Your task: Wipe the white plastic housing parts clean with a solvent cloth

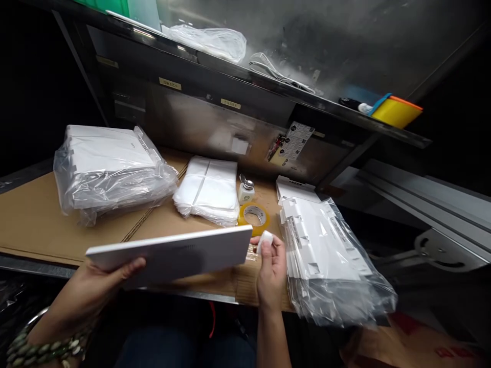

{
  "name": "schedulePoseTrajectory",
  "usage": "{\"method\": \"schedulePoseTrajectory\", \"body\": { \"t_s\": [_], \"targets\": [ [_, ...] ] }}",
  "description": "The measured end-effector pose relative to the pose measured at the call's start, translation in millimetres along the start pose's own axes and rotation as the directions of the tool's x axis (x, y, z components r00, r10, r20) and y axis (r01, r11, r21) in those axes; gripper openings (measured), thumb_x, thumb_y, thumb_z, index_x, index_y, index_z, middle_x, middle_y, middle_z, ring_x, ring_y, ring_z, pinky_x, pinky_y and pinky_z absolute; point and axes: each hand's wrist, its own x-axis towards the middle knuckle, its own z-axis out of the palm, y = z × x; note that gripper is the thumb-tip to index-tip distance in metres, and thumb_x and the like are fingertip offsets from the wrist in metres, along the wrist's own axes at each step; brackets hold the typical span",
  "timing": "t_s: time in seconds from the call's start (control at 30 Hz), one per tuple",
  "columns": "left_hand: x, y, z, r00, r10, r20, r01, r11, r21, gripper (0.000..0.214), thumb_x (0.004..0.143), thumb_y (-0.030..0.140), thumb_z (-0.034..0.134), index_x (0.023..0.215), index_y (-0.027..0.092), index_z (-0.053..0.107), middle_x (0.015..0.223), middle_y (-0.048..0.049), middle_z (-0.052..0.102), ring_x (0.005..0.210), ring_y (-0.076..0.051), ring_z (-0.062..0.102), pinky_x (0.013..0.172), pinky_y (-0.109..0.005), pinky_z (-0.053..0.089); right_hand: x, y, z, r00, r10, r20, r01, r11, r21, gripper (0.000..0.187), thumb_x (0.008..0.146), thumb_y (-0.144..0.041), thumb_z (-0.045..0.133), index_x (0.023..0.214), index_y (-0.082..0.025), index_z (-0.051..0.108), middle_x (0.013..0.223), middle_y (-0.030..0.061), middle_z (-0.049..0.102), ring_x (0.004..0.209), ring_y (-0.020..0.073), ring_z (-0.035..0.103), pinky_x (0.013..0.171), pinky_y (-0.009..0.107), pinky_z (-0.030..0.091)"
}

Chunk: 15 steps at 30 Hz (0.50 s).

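A flat white panel is tilted above the cardboard, its long thin edge turned up. My left hand grips it at the left end, thumb across the face. Beside the panel's right end, my right hand pinches a small folded white wipe. Just beyond that hand lies a roll of yellow tape. A small white pump bottle with a raised metal lid stands behind the tape.
Cardboard covers the bench. Bagged white panels are stacked at left. Tied clear bags lie in the middle. At right, white folded cartons sit partly in plastic. A metal shelf edge runs above.
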Motion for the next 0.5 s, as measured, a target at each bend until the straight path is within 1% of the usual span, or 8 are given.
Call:
{"method": "schedulePoseTrajectory", "body": {
  "t_s": [0.03,0.1,0.13,0.17,0.23,0.3,0.43,0.5],
  "targets": [
    [0.0,-0.5,-3.9,0.991,0.115,0.063,-0.121,0.989,0.088,0.037,0.063,0.044,0.093,0.093,0.025,0.082,0.100,0.0016,0.082,0.104,-0.029,0.074,0.095,-0.034,0.059,2.4,-2.2,-2.8,1.000,-0.027,-0.009,0.027,1.000,-0.002,0.030,0.097,-0.048,0.061,0.110,-0.021,0.060,0.093,0.0020,0.074,0.081,0.0132,0.067,0.074,0.026,0.053],
    [0.2,-1.7,-9.9,0.920,0.293,0.261,-0.344,0.923,0.175,0.023,0.079,0.038,0.082,0.100,0.029,0.082,0.105,0.0049,0.081,0.105,-0.026,0.073,0.095,-0.031,0.058,5.2,-7.1,-6.1,0.999,0.030,0.031,-0.033,0.995,0.090,0.027,0.099,-0.047,0.058,0.109,-0.022,0.058,0.096,0.0011,0.073,0.066,0.0091,0.062,0.057,0.021,0.048],
    [0.4,-2.2,-11.5,0.880,0.330,0.342,-0.400,0.903,0.156,0.022,0.083,0.033,0.077,0.104,0.029,0.082,0.109,0.0040,0.081,0.106,-0.024,0.073,0.096,-0.028,0.057,5.4,-9.5,-6.7,0.994,0.081,0.073,-0.091,0.985,0.148,0.027,0.099,-0.048,0.058,0.107,-0.022,0.057,0.098,0.0007,0.072,0.059,0.0074,0.060,0.049,0.019,0.043],
    [0.5,-2.7,-11.9,0.856,0.349,0.381,-0.420,0.899,0.121,0.024,0.085,0.027,0.075,0.108,0.026,0.081,0.113,0.0019,0.080,0.108,-0.023,0.073,0.096,-0.024,0.055,5.1,-11.9,-6.5,0.986,0.125,0.112,-0.145,0.970,0.194,0.028,0.099,-0.049,0.058,0.106,-0.022,0.057,0.100,0.0008,0.072,0.055,0.0065,0.059,0.044,0.018,0.040],
    [0.7,-3.9,-9.8,0.862,0.364,0.353,-0.409,0.911,0.058,0.027,0.083,0.019,0.075,0.109,0.022,0.081,0.115,-0.0020,0.080,0.110,-0.022,0.072,0.097,-0.020,0.052,3.5,-16.3,-5.0,0.973,0.174,0.154,-0.207,0.949,0.237,0.030,0.097,-0.051,0.060,0.105,-0.022,0.057,0.104,0.0028,0.073,0.054,0.0070,0.062,0.039,0.016,0.040],
    [1.2,-5.0,-5.7,0.854,0.401,0.332,-0.436,0.900,0.032,0.027,0.082,0.016,0.075,0.107,0.024,0.082,0.113,-0.0015,0.080,0.111,-0.023,0.072,0.097,-0.020,0.053,1.5,-19.5,-3.0,0.966,0.191,0.174,-0.231,0.940,0.250,0.031,0.096,-0.051,0.062,0.104,-0.021,0.058,0.108,0.0051,0.073,0.057,0.0082,0.065,0.039,0.015,0.043],
    [1.9,-1.5,2.8,0.744,0.537,0.397,-0.586,0.810,0.001,0.038,0.082,0.004,0.064,0.103,0.030,0.082,0.110,0.0012,0.081,0.108,-0.026,0.074,0.096,-0.032,0.056,-1.1,-22.3,0.5,0.952,0.221,0.211,-0.274,0.923,0.269,0.031,0.094,-0.050,0.066,0.103,-0.021,0.059,0.109,0.0059,0.074,0.058,0.0090,0.067,0.040,0.015,0.046],
    [0.3,3.7,6.6,0.730,0.542,0.416,-0.571,0.818,-0.063,0.044,0.078,-0.005,0.060,0.101,0.025,0.083,0.108,-0.0017,0.081,0.106,-0.026,0.075,0.095,-0.030,0.056,-1.8,-22.6,1.7,0.947,0.242,0.210,-0.294,0.918,0.268,0.033,0.092,-0.050,0.067,0.103,-0.020,0.059,0.109,0.0065,0.075,0.058,0.0096,0.068,0.040,0.016,0.047]
  ]
}}
